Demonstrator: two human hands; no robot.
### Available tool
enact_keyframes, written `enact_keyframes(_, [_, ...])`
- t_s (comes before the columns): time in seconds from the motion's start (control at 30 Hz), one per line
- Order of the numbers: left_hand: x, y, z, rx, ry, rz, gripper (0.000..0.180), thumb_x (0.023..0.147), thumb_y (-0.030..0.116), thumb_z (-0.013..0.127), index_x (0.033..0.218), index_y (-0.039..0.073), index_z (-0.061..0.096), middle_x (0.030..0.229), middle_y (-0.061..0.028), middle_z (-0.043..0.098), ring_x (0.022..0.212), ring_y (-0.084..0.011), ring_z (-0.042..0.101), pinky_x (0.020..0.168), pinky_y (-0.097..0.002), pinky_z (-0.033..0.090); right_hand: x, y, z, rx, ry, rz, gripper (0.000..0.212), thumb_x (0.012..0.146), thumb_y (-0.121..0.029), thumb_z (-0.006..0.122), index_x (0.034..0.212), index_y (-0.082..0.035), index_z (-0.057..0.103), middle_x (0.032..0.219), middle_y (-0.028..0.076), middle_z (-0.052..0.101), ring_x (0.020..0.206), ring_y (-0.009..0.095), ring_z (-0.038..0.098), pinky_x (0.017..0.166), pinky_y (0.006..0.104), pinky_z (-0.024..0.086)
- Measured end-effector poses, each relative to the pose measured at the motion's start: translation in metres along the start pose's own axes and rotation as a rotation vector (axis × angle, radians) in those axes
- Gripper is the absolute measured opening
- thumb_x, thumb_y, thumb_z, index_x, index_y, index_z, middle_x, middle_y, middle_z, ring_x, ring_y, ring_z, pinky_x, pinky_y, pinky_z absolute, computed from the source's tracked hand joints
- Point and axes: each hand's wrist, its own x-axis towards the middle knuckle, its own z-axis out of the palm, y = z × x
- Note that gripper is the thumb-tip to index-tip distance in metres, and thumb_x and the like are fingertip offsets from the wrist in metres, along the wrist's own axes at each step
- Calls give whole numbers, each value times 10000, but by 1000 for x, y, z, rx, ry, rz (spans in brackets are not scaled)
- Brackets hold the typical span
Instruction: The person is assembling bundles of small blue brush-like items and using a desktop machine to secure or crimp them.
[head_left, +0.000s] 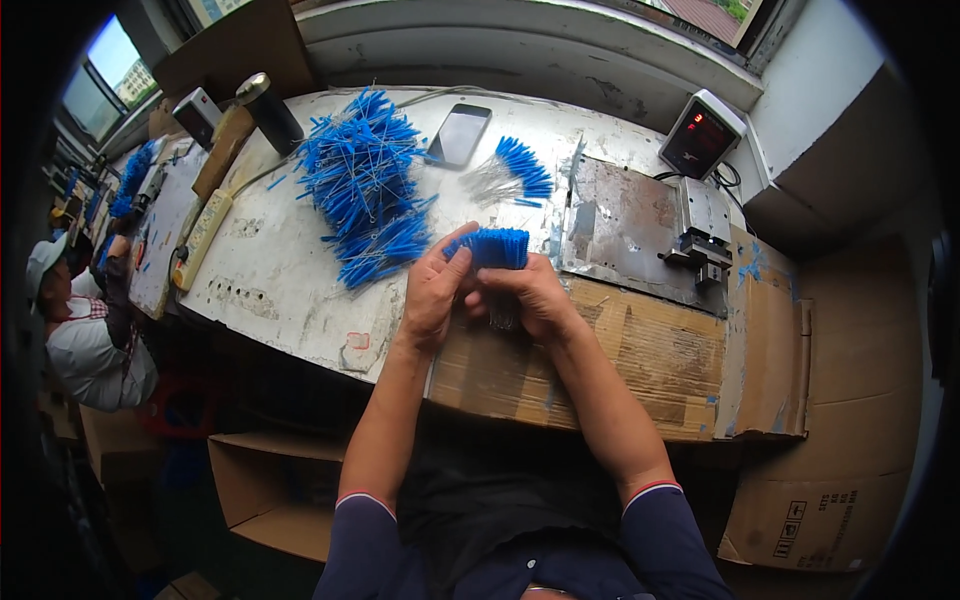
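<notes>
Between my two hands is a tight bundle of blue-tipped wires (497,248), its blue ends level and pointing up, its thin wire ends hanging below. My left hand (432,292) grips the bundle's left side, with the thumb laid against the blue ends. On the other side my right hand (541,298) closes on it, fingers partly hidden behind. Just beyond lies a small fan of the same blue-tipped wires (522,168) on the white table (290,325). A large tangled pile of them (362,180) spreads to the left.
A phone (461,135) lies behind the pile; a dark tumbler (270,115) stands far left. On the right are a metal plate (622,215), a clamp-like fixture (703,235) and a display box (703,135). Cardboard (650,350) covers the near edge. Another person (88,335) works at left.
</notes>
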Motion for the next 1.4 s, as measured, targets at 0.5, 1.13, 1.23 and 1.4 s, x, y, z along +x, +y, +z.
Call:
enact_keyframes(0.5, [1, -6, -1, 85, 99, 17, 281, 997, 191, 640, 1239, 49, 625, 968, -10, 708, 776, -61, 646, 641, -200, 514, -1, 7, 11, 150, 104, -112, 203, 828, 7, 726, 1022, 47, 682, 945, 127, 715, 755, 241, 723, 681, 352, 628])
enact_keyframes(1.13, [5, -11, 0, 17, 101, 48, 222, 934, 108, 713, 1138, 27, 683, 1035, -30, 705, 929, -115, 650, 845, -252, 510, 3, 12, 3, 154, 126, -118, 364, 800, 28, 733, 1161, 20, 688, 1038, 84, 721, 917, 169, 693, 855, 295, 548])
enact_keyframes(1.23, [5, -13, -2, 79, 136, 60, 223, 935, 104, 711, 1141, 22, 681, 1036, -34, 706, 933, -119, 651, 849, -254, 511, 4, 13, 2, 126, 116, -118, 371, 812, 36, 730, 1179, 18, 680, 1055, 80, 718, 928, 165, 689, 870, 295, 546])
enact_keyframes(1.4, [3, -7, 5, 17, 133, 59, 216, 941, 104, 703, 1138, 19, 685, 1039, -39, 716, 932, -122, 666, 863, -262, 520, 3, 10, 6, 111, 114, -131, 359, 825, 48, 723, 1180, 11, 681, 1042, 74, 721, 916, 161, 691, 855, 294, 552])
